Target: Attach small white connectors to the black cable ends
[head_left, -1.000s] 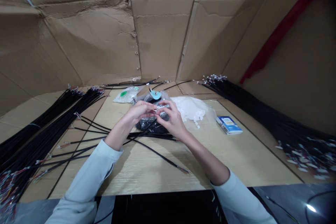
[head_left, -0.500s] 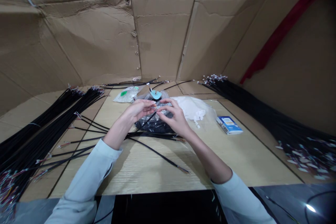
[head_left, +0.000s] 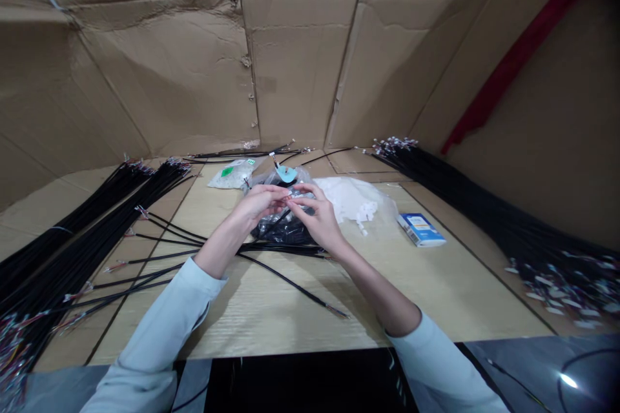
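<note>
Over the middle of the table, my left hand [head_left: 265,201] and my right hand [head_left: 314,211] meet at their fingertips. The left is closed in a pinch on a small white connector [head_left: 292,193], mostly covered by the fingers. With thumb and fingers pinched, the right hand grips the thin wires at the end of a black cable [head_left: 278,222], which slopes down to the left beneath both hands. Whether the wires sit in the connector cannot be seen. Behind the hands lies a clear plastic bag [head_left: 276,232] with dark contents, topped by a light-blue round piece [head_left: 286,173].
Loose black cables [head_left: 290,281] spread across the table's left and centre. Thick cable bundles lie at left [head_left: 97,232] and right [head_left: 465,206]. Behind are a green-labelled bag [head_left: 232,174], a bag of white pieces [head_left: 346,197] and a blue-and-white box [head_left: 421,230]. Cardboard walls [head_left: 300,77] enclose the back.
My fingertips have drawn closer together, covering the orange wires that showed between them. The right hand has shifted slightly left. The things on the table lie as before.
</note>
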{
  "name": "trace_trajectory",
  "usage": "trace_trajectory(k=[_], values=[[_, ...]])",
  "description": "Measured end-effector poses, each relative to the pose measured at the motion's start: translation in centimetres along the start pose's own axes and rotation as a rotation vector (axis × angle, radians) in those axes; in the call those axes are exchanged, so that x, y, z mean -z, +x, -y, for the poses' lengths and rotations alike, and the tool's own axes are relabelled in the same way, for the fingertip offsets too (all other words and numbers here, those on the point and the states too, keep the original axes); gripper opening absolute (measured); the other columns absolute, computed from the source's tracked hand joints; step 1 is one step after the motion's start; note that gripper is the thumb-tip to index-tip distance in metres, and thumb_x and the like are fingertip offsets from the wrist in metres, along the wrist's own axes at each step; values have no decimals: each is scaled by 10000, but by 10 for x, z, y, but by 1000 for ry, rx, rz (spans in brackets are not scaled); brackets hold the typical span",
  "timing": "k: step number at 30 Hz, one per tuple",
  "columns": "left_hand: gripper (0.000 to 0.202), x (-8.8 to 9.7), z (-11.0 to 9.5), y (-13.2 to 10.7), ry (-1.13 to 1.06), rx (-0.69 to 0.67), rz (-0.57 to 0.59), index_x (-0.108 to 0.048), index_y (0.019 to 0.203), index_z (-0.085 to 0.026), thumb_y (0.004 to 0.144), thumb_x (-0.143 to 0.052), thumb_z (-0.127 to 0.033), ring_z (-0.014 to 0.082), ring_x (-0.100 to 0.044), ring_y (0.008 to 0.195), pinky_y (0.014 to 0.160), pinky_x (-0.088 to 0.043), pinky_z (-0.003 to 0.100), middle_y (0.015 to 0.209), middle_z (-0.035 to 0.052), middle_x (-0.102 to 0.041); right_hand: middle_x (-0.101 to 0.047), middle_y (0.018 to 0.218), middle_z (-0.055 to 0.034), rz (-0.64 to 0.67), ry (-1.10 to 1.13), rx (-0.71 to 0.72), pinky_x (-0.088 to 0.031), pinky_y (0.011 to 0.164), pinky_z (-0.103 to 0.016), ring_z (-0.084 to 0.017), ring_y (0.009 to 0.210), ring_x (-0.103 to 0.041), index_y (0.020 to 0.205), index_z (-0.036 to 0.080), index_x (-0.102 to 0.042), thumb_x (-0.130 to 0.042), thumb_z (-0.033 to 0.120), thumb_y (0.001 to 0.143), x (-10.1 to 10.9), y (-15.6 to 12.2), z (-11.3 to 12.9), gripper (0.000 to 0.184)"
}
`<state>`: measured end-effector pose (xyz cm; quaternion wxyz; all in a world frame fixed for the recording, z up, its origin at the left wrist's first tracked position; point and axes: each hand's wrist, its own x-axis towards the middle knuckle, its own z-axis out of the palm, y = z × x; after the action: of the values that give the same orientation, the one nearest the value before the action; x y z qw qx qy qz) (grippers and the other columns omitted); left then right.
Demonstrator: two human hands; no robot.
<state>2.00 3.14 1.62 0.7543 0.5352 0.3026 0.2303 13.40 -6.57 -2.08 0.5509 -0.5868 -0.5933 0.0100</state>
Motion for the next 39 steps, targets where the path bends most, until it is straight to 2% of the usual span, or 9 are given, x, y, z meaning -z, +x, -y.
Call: trace_trajectory(k=[3,8,15,19,25,29,33,35,39], values=[[66,-1,2,1,7,8,-8,-630,694,-80,652,-665,-117,88,-553,554,573,-420,201,619,39,-603,-561,1074,-69,19,61,-66,-385,938,-360,-189,1049,-509,774,208,-696,-587,309,768,-1,0,0,148],[153,0,4,2,33,-15,31,-654,751,-86,630,-700,-166,80,-556,565,582,-417,191,651,43,-620,-545,1070,-84,68,207,-185,-467,766,-295,-170,955,-543,728,177,-684,-614,335,725,-2,2,1,174],[220,6,6,5,-4,-22,44,-650,765,-96,588,-741,-189,82,-565,573,599,-435,197,673,45,-632,-545,1081,-73,145,360,-250,-452,763,-285,-161,928,-547,723,174,-693,-660,371,677,0,4,-2,205],[208,5,6,6,-9,4,48,-653,743,-93,579,-741,-186,78,-556,573,587,-427,189,655,43,-625,-566,1063,-60,142,442,-344,-428,821,-308,-180,961,-543,676,188,-699,-700,376,621,1,5,-3,196],[235,1,7,3,50,20,91,-667,755,-100,579,-745,-235,92,-559,599,620,-431,211,660,45,-625,-594,1001,-42,73,505,-466,-318,969,-347,-197,1007,-532,624,198,-700,-716,294,571,0,4,-4,111],[239,-4,9,3,47,19,86,-648,692,-84,564,-756,-255,78,-522,555,584,-406,208,616,37,-596,-570,984,-52,31,466,-449,-341,942,-329,-196,1003,-524,588,184,-682,-691,267,568,2,5,1,86],[245,-8,10,2,48,12,56,-626,637,-65,540,-762,-245,77,-505,528,552,-388,206,599,48,-593,-530,1017,-68,-79,377,-410,-416,816,-317,-192,949,-536,568,163,-629,-649,256,582,3,4,6,96],[233,-10,9,2,70,12,31,-618,622,-66,548,-757,-237,79,-507,524,543,-383,202,588,47,-593,-530,994,-75,-135,257,-312,-425,797,-322,-189,923,-538,559,158,-587,-619,231,606,4,3,8,93],[202,-10,6,-1,85,21,27,-608,604,-62,574,-746,-206,77,-506,510,526,-371,194,551,41,-574,-546,950,-89,-223,-147,-15,-398,861,-368,-210,946,-509,573,170,-509,-576,167,652,6,0,7,104]])
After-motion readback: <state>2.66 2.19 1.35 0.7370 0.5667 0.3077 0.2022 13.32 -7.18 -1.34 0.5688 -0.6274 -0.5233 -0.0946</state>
